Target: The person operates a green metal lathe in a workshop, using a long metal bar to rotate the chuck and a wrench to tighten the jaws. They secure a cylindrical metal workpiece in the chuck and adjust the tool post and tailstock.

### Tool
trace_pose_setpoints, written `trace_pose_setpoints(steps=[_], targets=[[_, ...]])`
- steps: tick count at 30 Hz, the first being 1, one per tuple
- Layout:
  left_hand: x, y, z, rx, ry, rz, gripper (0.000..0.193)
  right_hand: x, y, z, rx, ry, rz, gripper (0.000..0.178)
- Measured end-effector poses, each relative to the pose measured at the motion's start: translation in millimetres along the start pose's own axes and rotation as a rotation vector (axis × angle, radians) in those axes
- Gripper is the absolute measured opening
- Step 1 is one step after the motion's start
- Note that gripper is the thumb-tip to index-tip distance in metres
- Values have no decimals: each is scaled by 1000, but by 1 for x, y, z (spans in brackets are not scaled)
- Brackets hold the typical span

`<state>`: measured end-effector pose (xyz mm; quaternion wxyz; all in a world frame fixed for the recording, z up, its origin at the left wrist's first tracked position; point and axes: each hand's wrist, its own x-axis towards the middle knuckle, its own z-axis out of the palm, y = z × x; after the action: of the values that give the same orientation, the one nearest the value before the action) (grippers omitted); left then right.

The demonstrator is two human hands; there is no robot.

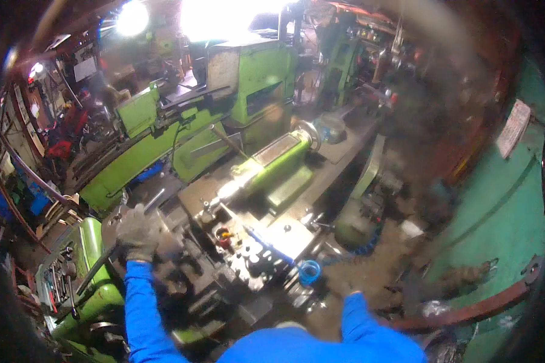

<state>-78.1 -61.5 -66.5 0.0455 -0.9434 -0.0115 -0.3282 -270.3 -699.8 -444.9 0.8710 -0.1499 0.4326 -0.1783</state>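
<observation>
My left hand point(136, 233), in a grey work glove, is closed at the round metal chuck of a green lathe. A bright metal bar point(155, 198) sticks out above the glove, and a dark length point(97, 270) runs down to the left in line with it. The glove hides where the two would meet. My right hand point(347, 291) is low at centre right, just past the blue sleeve. It is blurred and dim, so its fingers do not show. Nearest it is a coiled blue hose point(309, 273) beside the lathe carriage.
The lathe's green tailstock point(278, 160) stands beyond the carriage point(284, 236). Hand tools fill a tray point(60, 284) on the green headstock at left. Another green machine point(260, 75) is behind. On the right are a curved rusty bar point(478, 311) and a green wall point(496, 206).
</observation>
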Motion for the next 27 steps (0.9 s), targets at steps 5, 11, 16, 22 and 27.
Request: trace_pose_setpoints(steps=[5,11,16,22,27], targets=[[5,8,-10,153,-167,-133,39,96,-72,201,-122,-263,-237,26],[5,9,4,154,-70,-58,34,93,-158,448,-250,-667,-473,37],[4,11,-8,144,-67,-71,34,59,-93,430,-241,-314,-525,28],[1,4,-1,110,-34,-32,44,74,-22,124,-1804,94,-886,30],[0,-4,0,12,-10,-87,33,-34,20,-46,-1054,123,-191,28]])
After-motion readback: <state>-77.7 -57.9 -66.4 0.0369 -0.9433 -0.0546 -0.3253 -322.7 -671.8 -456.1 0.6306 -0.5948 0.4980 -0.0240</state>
